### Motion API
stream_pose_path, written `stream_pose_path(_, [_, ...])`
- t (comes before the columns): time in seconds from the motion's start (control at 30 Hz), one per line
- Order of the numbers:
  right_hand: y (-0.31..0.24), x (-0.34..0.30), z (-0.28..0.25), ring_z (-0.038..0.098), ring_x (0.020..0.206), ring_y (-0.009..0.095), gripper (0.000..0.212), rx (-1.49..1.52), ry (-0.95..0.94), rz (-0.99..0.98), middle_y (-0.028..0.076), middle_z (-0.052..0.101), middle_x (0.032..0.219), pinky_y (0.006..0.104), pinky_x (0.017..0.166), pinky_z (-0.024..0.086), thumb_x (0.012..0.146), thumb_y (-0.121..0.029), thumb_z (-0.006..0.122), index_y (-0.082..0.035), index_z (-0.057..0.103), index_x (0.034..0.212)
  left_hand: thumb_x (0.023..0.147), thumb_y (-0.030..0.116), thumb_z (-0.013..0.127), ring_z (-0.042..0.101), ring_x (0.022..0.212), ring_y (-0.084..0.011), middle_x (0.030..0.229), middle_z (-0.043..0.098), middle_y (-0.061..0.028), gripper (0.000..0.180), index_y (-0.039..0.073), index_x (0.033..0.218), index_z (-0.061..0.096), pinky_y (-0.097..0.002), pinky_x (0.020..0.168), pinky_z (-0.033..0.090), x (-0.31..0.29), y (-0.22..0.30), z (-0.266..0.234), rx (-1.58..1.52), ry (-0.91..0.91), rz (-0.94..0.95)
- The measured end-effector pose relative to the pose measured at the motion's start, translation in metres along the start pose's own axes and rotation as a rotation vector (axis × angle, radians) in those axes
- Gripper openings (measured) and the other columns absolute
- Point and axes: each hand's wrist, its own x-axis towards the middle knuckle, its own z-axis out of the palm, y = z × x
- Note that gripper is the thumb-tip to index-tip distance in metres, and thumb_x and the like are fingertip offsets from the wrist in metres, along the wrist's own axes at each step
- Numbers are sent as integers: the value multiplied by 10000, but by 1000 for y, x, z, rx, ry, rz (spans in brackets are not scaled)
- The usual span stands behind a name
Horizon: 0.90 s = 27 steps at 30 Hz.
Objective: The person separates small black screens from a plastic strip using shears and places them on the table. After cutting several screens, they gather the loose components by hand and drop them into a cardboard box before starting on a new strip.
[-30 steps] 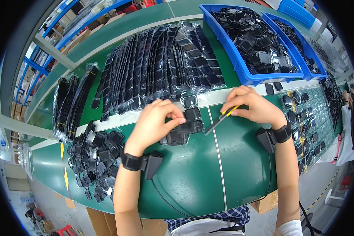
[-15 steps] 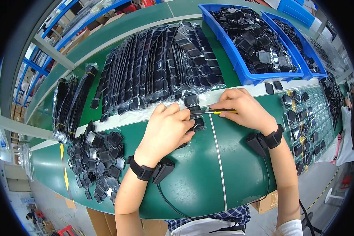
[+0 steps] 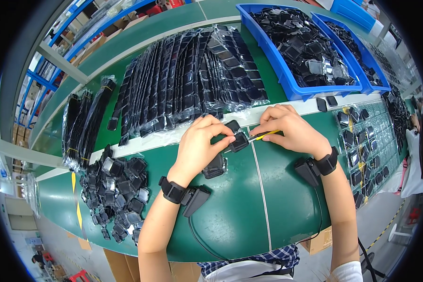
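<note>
Hands [image 3: 198, 146] at black square piece [image 3: 240, 142], yellow-handled tool [image 3: 262, 136] in right.

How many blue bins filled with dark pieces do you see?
2. The left blue bin stands at the upper right, beyond the right hand; the right blue bin stands beside it, nearer the picture's edge. Others could be hidden at the crowded edge.

Through my camera I see a factory workshop: green worktop [image 3: 221, 216], blue bins [image 3: 270, 56] heaped with small dark parts [image 3: 293, 47], stocked blue shelves [image 3: 43, 79].
</note>
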Motion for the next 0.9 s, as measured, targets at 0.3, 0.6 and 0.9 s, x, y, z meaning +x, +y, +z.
stream_pose_path(0.3, [8, 3, 8, 542, 1080, 193, 275, 68, 6, -21, -31, 595, 1009, 393, 1072, 308, 795, -76, 777, -200, 788, 1040, 788, 218, 813, 609, 879, -228, 896, 662, 4, 127, 140, 869, 754, -355, 794, 501, 1, -1, 0, 39, -4, 92])
stream_pose_path(0.6, [10, 2, -2, 541, 1091, 169, 277, 49, -71, -50, -43, 574, 1024, 449, 1161, 218, 816, -89, 761, -228, 780, 1056, 761, 198, 830, 626, 853, -224, 898, 690, 9, 140, 114, 850, 762, -356, 790, 510, -1, 12, -2, 153, -2, 116])
stream_pose_path(0.9, [10, 0, -3, 541, 1107, 187, 289, 28, -105, -59, -46, 619, 1033, 449, 1149, 245, 805, -110, 779, -236, 786, 1065, 780, 212, 811, 618, 865, -213, 893, 674, 23, 117, 132, 849, 761, -361, 791, 497, -3, 9, -1, 124, 3, 117])
